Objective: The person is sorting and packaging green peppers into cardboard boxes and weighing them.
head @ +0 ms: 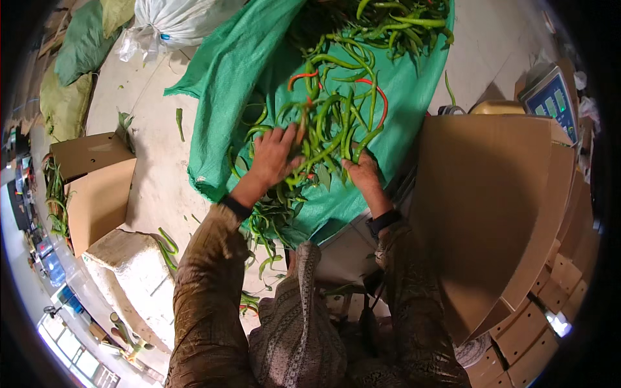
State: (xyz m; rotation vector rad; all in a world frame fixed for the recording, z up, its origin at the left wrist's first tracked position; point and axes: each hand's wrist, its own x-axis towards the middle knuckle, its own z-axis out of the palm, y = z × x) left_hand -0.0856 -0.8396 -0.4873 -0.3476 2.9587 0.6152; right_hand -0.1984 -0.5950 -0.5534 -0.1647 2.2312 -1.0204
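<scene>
Long green chili peppers [322,121], with a few red chili peppers [383,104] among them, lie loose on a green woven plastic sack [223,92] spread before me. My left hand [275,157] is at the left side of the pile, fingers spread and slightly blurred; whether it grips any pepper is unclear. On the pile's right side, my right hand [363,169] has its thumb and fingers closed on green chili peppers, which rise above it. Leaves and more peppers lie near my left wrist. A denser heap of green peppers [412,29] is at the sack's far end.
A large cardboard box [475,208] stands close on my right, with a digital scale display [550,104] beyond it. To the left are a smaller cardboard box [104,194] and a worn white block [136,271]. A white plastic bag [179,19] and filled sacks [65,104] stand farther off.
</scene>
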